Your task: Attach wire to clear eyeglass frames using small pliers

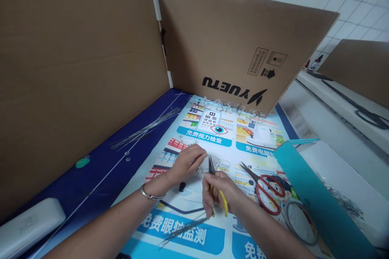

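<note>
My right hand (221, 192) is wrapped round a pair of pliers (225, 203) with yellow handles, their dark jaws pointing up and away. Beside the jaw tips, the fingers of my left hand (188, 164) are pinched on a thin wire (224, 162), which curves in a loop behind the jaws. Whether the jaws grip the wire I cannot tell. Below my hands lies a bundle of straight wires (184, 229). Right of the pliers are scissors (268, 194) with red handles, blades slightly apart.
Cardboard panels (212, 40) wall off the left and back. Several small bent wire pieces (231, 106) lie along the back panel. More straight wires (146, 128) lie left. At right are a wire coil (300, 221) and a turquoise-edged box (322, 198) with metal pieces. A white case (33, 226) sits front left.
</note>
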Demonstrator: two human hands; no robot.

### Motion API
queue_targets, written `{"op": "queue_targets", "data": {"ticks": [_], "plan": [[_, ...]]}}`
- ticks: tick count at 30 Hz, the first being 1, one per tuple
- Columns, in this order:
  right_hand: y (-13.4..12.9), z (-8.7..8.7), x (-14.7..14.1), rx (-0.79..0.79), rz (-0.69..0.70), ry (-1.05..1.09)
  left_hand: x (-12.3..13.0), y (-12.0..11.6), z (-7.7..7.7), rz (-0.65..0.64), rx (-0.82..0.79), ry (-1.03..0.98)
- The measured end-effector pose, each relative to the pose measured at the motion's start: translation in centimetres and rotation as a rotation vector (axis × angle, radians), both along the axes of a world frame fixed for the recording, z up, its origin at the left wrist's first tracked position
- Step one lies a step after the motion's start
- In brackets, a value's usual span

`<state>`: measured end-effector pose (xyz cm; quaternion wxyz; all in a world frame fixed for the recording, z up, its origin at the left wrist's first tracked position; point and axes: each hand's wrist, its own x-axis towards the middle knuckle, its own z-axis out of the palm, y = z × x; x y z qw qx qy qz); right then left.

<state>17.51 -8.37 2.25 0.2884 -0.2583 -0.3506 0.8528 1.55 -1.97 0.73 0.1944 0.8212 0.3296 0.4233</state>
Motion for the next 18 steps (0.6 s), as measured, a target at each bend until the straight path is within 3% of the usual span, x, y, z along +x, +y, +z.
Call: {"op": "queue_targets", "data": {"ticks": [18], "plan": [[-0.33, -0.12, -0.37, -0.017, -0.016, -0.023, 0.18, -0.24, 0.11, 0.022, 0.064, 0.041]]}}
